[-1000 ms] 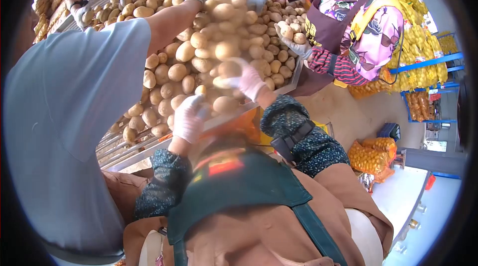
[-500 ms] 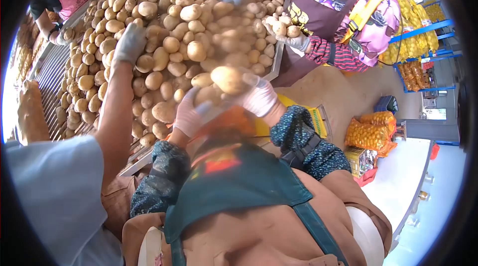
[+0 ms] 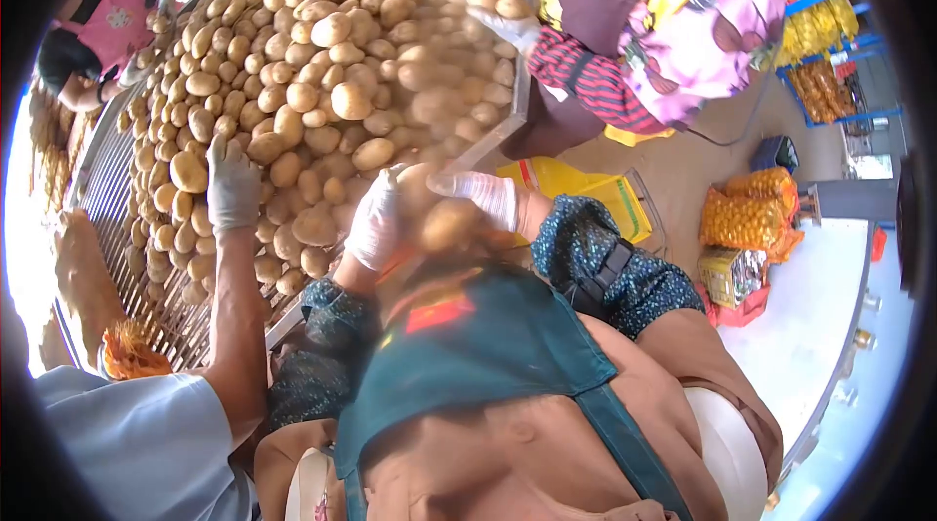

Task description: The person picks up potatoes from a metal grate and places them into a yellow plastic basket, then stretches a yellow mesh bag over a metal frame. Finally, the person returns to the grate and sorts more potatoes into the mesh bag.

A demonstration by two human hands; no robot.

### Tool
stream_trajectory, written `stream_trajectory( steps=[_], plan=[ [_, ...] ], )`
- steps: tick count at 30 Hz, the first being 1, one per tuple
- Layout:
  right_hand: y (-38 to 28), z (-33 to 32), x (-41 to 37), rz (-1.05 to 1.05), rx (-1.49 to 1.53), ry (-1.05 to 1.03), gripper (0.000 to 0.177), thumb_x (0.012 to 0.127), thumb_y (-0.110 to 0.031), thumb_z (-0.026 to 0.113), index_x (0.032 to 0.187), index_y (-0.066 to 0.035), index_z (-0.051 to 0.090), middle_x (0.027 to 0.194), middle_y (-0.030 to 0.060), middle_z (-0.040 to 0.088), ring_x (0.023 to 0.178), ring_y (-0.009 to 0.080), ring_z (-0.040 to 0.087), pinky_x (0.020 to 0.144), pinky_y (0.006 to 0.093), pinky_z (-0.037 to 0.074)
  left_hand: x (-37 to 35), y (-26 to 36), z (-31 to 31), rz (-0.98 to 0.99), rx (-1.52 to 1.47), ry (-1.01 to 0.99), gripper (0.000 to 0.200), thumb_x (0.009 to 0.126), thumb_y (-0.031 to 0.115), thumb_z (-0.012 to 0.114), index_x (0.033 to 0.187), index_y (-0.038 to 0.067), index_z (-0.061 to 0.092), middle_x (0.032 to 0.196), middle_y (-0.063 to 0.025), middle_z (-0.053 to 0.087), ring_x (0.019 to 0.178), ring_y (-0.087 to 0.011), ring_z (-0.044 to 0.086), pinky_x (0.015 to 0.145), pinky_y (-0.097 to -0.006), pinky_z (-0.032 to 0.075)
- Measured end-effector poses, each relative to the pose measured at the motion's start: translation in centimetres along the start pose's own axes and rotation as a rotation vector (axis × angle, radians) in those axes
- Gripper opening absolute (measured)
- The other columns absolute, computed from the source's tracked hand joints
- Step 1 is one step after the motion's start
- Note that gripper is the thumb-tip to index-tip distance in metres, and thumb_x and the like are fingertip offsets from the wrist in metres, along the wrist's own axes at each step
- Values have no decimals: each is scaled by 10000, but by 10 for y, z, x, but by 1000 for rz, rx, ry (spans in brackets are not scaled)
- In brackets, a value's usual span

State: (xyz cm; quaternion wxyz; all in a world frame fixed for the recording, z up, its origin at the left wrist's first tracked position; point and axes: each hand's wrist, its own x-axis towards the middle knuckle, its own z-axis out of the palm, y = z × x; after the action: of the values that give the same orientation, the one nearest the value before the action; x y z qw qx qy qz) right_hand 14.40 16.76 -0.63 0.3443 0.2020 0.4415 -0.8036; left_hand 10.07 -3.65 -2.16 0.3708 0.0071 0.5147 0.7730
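My left hand [image 3: 374, 220], in a white glove, is curled beside a potato [image 3: 418, 187] at the near edge of the pile. Its fingers close against that potato's left side. My right hand [image 3: 483, 197], also gloved, reaches in from the right with its fingertips bent over a second potato [image 3: 450, 225]. This potato is blurred and sits between my hands, above my dark green apron [image 3: 488, 336]. A smear over the middle of the view hides the exact finger contact. Beyond my hands, a broad heap of potatoes [image 3: 283, 121] covers a slatted metal table [image 3: 102, 194].
A co-worker's gloved hand [image 3: 232, 184] rests on the heap at left. Across the table, another person's gloved hand [image 3: 508, 30] is by some potatoes. A yellow bag [image 3: 576, 197] lies right of my hands; orange net sacks [image 3: 747, 223] stand farther right.
My hands and the potatoes have come lower and closer to my apron. The co-worker's hand at left has drawn back toward the near side. The person opposite has shifted up in view.
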Motion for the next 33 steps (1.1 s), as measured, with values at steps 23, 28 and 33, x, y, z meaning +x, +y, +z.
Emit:
stream_trajectory(
  steps=[23, 28, 33],
  plan=[
    [184, -282, -145, -29, 282, 935, 414, 958, -367, 615, 1314, -167, 545, 1192, 88, 642, 973, 254, 674, 798, 475, 578, -3, -100, 24, 220, 692, 176, 390, 938, 105, 662, 1306, -2, 589, 1020, -39, 655, 886, -113, 609, 767, -251, 514],
    [175, -302, -118, 121, 48, 1101, 486, 941, -390, 645, 1367, -194, 515, 1343, 100, 560, 1067, 300, 621, 791, 473, 580, -9, -65, 3, 20, 153, 396, 386, 954, 101, 648, 1305, -38, 562, 1151, -78, 651, 1050, -194, 598, 920, -322, 487],
    [123, -261, -94, -106, -240, 819, 402, 930, -262, 686, 1296, -128, 590, 1147, 63, 659, 942, 217, 639, 700, 368, 569, -12, -60, -37, 395, 753, 606, 325, 947, 69, 669, 1259, -6, 616, 1060, -32, 664, 942, -117, 594, 831, -262, 506]
  ],
)
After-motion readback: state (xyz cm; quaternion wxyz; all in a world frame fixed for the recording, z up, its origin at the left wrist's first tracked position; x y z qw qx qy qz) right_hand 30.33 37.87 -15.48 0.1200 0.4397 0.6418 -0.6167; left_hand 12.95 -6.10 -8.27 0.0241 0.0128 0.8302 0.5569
